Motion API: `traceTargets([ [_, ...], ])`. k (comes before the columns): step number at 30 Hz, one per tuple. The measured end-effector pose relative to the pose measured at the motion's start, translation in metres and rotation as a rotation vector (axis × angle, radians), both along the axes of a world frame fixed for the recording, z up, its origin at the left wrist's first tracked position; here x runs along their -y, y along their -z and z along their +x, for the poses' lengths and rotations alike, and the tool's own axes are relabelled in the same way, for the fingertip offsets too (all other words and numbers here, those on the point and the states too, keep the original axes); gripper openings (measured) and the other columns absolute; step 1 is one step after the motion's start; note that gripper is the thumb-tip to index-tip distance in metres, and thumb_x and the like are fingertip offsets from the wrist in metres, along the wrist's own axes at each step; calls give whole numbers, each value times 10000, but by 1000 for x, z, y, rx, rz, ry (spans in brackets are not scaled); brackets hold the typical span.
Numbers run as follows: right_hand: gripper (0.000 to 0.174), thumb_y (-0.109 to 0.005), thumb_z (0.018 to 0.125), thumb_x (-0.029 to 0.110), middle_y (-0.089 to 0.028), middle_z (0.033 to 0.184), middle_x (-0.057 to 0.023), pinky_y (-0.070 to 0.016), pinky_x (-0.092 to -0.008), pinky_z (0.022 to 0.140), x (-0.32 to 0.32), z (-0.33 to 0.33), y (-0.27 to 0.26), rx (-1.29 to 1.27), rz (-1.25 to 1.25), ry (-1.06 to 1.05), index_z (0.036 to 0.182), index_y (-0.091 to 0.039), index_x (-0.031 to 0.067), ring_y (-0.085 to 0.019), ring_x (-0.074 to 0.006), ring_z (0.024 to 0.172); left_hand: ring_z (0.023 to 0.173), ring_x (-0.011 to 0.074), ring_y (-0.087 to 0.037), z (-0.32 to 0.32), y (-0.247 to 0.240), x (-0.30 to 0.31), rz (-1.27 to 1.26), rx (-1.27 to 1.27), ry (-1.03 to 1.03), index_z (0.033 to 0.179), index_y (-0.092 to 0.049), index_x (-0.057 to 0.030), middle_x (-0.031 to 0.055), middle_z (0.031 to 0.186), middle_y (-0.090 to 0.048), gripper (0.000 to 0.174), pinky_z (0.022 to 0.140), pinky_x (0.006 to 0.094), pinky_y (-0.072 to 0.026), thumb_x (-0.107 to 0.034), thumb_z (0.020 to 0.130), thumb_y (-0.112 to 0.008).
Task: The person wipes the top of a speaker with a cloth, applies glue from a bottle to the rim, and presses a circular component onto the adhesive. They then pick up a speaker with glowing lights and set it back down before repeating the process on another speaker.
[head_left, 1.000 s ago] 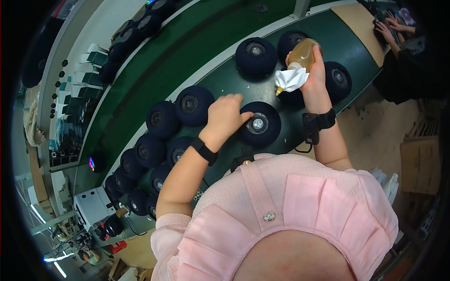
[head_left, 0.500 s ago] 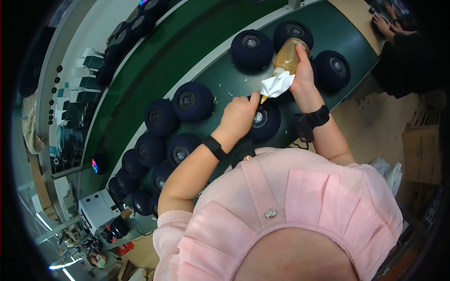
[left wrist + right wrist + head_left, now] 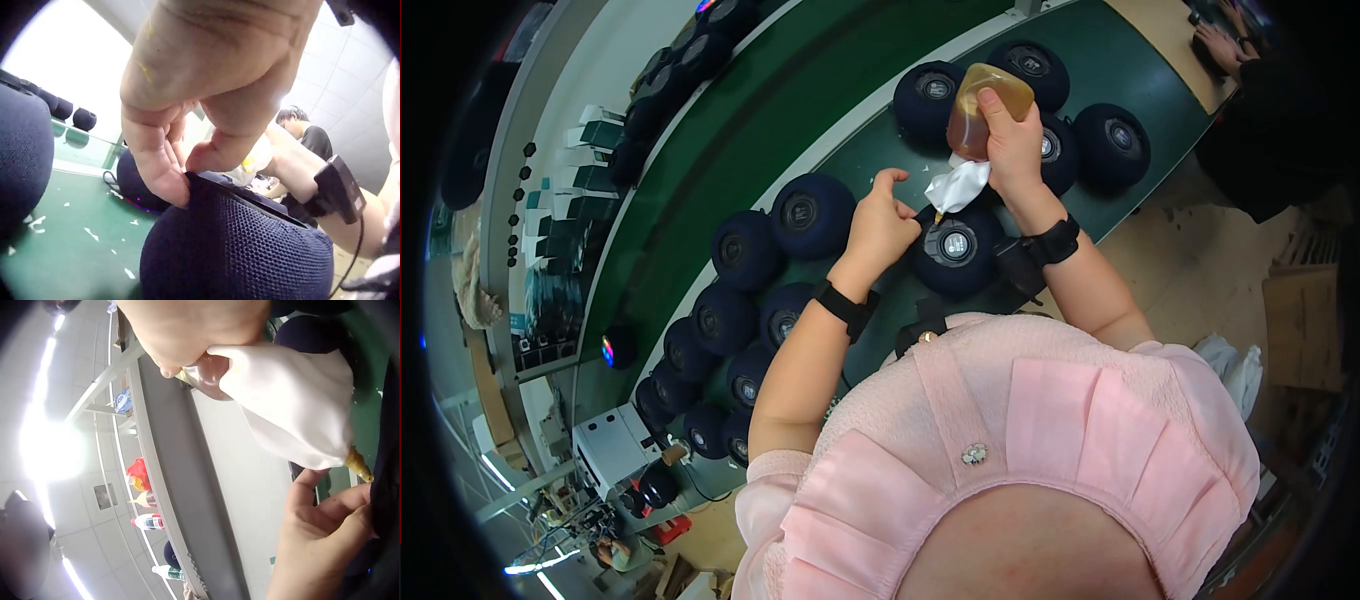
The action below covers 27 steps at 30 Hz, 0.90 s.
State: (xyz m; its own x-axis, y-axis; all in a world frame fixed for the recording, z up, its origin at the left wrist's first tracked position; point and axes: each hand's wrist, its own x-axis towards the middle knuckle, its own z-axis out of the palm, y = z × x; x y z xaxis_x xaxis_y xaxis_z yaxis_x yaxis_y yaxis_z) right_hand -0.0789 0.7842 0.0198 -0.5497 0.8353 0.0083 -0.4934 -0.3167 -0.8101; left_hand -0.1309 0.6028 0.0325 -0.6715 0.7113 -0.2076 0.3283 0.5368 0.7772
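Note:
My right hand (image 3: 1015, 150) grips an amber squeeze bottle (image 3: 970, 130), tipped with its nozzle down. A white cloth (image 3: 958, 187) is wrapped round the bottle's neck. The yellowish nozzle tip (image 3: 359, 464) points at the top rim of a round, navy, fabric-covered speaker (image 3: 950, 275) right in front of me. On the left side of that rim, my left hand (image 3: 880, 228) pinches the edge of the fabric cover (image 3: 206, 209) between thumb and fingers, as the left wrist view shows. A round label faces up in the middle of the speaker's top.
Several like speakers (image 3: 810, 215) stand along the green bench (image 3: 870, 190) on the left, others (image 3: 1112, 147) at the far right. White scraps (image 3: 92, 234) lie on the bench top. A white machine (image 3: 612, 440) stands at the left end. Another person's hands (image 3: 1220, 45) are at the far right.
My right hand has brought the bottle left and tipped it further, its nozzle now down at the speaker's rim. My left hand has shifted along the rim, its forefinger now raised.

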Motion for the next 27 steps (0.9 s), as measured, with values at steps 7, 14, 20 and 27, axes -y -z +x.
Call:
traceTargets([
  [7,456,-741,765,194,-584,994,-82,-476,-264,794,19,-5,-4,78,140,-37,1067,-470,-14,-567,-141,905,665,228,-639,1,2,1,23,15,-15,1158,-442,-6,107,679,-630,564,640,306,-498,27,622,-614],
  [14,481,-748,752,178,-603,1014,-94,-482,-270,798,28,-7,-10,139,316,-51,1084,-460,-17,-584,-141,910,649,229,-632,1,4,2,40,-11,-8,1131,-469,14,103,671,-622,533,637,306,-498,20,619,-616],
  [20,479,-749,747,150,-598,1021,-90,-479,-275,812,33,-4,-20,25,383,-55,1098,-462,-3,-580,-140,924,650,225,-624,4,1,2,33,-37,-22,1141,-472,14,91,656,-604,539,637,311,-497,14,621,-616],
  [27,406,-702,796,171,-590,1007,-73,-474,-274,790,15,2,-17,-4,167,41,1092,-480,4,-572,-143,893,656,237,-614,3,24,8,-4,20,-57,1156,-470,11,102,772,-617,560,645,303,-498,-25,624,-641],
])
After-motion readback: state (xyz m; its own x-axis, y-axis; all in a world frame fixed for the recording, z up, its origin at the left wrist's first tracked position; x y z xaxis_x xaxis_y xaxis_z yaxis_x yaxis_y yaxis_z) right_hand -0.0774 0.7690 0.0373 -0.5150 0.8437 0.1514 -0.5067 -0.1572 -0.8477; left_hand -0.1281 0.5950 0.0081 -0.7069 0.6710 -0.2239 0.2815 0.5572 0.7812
